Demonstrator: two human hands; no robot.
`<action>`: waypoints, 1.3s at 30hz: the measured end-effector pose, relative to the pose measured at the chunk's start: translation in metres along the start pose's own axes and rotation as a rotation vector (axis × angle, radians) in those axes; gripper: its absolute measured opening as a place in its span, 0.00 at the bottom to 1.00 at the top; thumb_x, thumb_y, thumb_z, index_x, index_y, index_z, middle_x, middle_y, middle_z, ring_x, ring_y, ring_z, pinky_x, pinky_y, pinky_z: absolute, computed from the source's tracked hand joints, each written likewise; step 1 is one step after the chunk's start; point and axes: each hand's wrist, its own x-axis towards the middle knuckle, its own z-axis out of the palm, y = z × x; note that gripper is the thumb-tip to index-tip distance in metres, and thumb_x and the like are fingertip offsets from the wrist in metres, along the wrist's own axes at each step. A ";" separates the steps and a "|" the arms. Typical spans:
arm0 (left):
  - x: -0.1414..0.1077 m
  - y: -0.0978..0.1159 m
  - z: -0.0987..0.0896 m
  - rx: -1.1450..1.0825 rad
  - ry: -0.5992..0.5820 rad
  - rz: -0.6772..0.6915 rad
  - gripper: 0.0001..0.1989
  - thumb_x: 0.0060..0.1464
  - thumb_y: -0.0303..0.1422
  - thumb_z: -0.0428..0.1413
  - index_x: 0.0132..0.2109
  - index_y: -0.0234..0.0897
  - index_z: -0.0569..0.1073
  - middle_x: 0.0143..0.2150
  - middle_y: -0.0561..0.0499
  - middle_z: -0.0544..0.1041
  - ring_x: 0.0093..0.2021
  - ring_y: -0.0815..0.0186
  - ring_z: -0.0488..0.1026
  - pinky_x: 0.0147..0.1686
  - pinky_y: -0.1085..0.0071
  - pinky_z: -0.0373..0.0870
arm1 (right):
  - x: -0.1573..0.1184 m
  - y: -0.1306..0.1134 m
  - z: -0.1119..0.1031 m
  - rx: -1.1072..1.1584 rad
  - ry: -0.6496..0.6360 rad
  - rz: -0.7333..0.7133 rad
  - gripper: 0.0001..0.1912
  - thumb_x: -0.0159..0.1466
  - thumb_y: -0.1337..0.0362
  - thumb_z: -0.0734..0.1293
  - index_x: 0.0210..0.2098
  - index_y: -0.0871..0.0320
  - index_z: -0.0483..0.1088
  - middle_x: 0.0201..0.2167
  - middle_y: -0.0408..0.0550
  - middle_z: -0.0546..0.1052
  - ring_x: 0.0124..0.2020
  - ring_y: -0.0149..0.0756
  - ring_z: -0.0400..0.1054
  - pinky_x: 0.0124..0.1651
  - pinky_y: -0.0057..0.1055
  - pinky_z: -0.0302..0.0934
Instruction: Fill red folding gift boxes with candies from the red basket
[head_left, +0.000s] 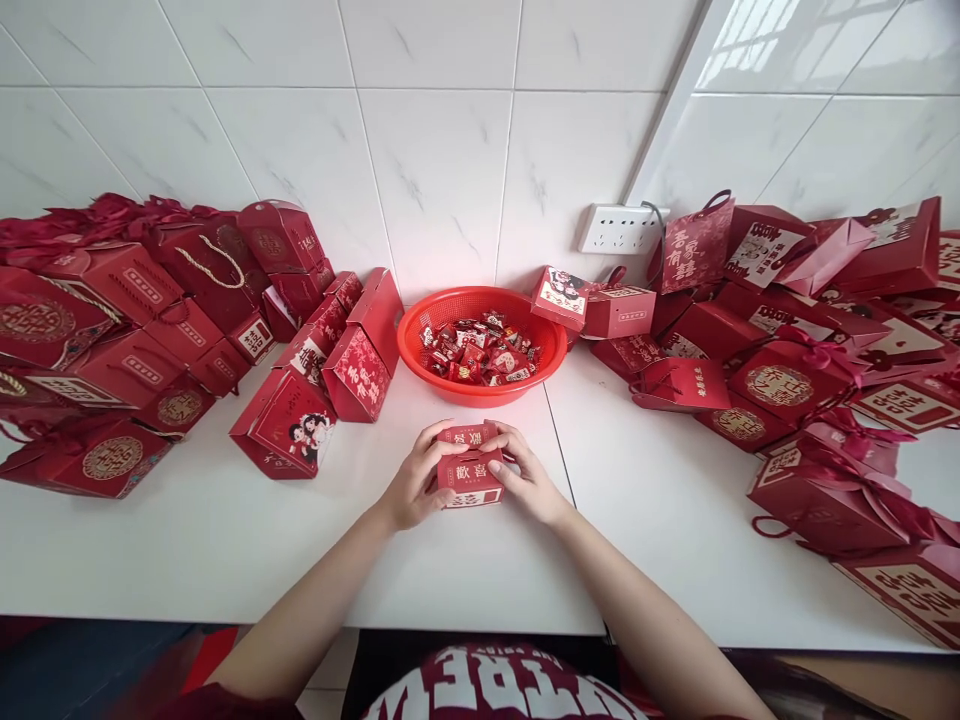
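Note:
A small red gift box (469,472) with pale Chinese lettering sits on the white table in front of me, held from both sides. My left hand (417,476) wraps its left side, thumb low on the front and fingers over the far top edge. My right hand (528,472) grips the right side, its thumb on the top panel near the middle. A seam or gap runs across the top of the box; I cannot tell whether the lid is fully closed. Just beyond it stands a red plastic basket (480,393) holding many wrapped candies (480,350).
Red gift boxes (172,340) are piled at the left, with a few standing boxes (289,425) nearer the basket. Another heap of boxes (795,385) fills the right. One box (561,297) leans on the basket's right rim. A power strip (621,230) is against the tiled wall.

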 end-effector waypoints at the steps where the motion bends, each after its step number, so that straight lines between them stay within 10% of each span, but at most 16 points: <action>1: -0.001 -0.001 -0.002 0.032 -0.034 0.010 0.32 0.58 0.53 0.56 0.61 0.37 0.68 0.70 0.35 0.55 0.70 0.44 0.56 0.65 0.46 0.60 | 0.000 0.001 0.001 -0.011 0.004 -0.007 0.14 0.71 0.52 0.63 0.48 0.53 0.69 0.60 0.55 0.64 0.68 0.43 0.54 0.67 0.45 0.54; 17: -0.051 0.051 0.005 0.465 0.131 -0.063 0.28 0.59 0.40 0.59 0.65 0.47 0.68 0.67 0.43 0.64 0.64 0.49 0.65 0.61 0.51 0.66 | -0.012 -0.006 -0.001 0.046 0.097 -0.007 0.20 0.73 0.50 0.59 0.60 0.50 0.59 0.68 0.56 0.57 0.60 0.43 0.65 0.58 0.45 0.65; 27: -0.103 0.116 -0.078 0.649 0.895 -0.212 0.20 0.59 0.35 0.59 0.59 0.44 0.75 0.60 0.46 0.73 0.58 0.52 0.72 0.62 0.49 0.66 | -0.010 0.009 -0.003 0.113 0.379 0.111 0.20 0.71 0.49 0.60 0.57 0.51 0.59 0.58 0.55 0.66 0.44 0.39 0.74 0.47 0.43 0.72; 32: -0.130 0.104 -0.144 1.146 1.182 -0.315 0.26 0.53 0.38 0.65 0.60 0.42 0.75 0.60 0.48 0.74 0.58 0.49 0.72 0.62 0.49 0.67 | -0.013 0.007 0.003 0.061 0.359 0.120 0.19 0.71 0.50 0.60 0.57 0.52 0.60 0.57 0.55 0.68 0.43 0.40 0.75 0.45 0.43 0.72; 39: -0.161 0.022 -0.193 1.141 0.624 -0.898 0.31 0.63 0.47 0.50 0.66 0.34 0.65 0.70 0.36 0.60 0.67 0.38 0.58 0.65 0.42 0.57 | -0.015 0.013 0.004 0.019 0.338 0.152 0.21 0.71 0.48 0.61 0.58 0.50 0.60 0.57 0.55 0.68 0.42 0.41 0.74 0.46 0.47 0.71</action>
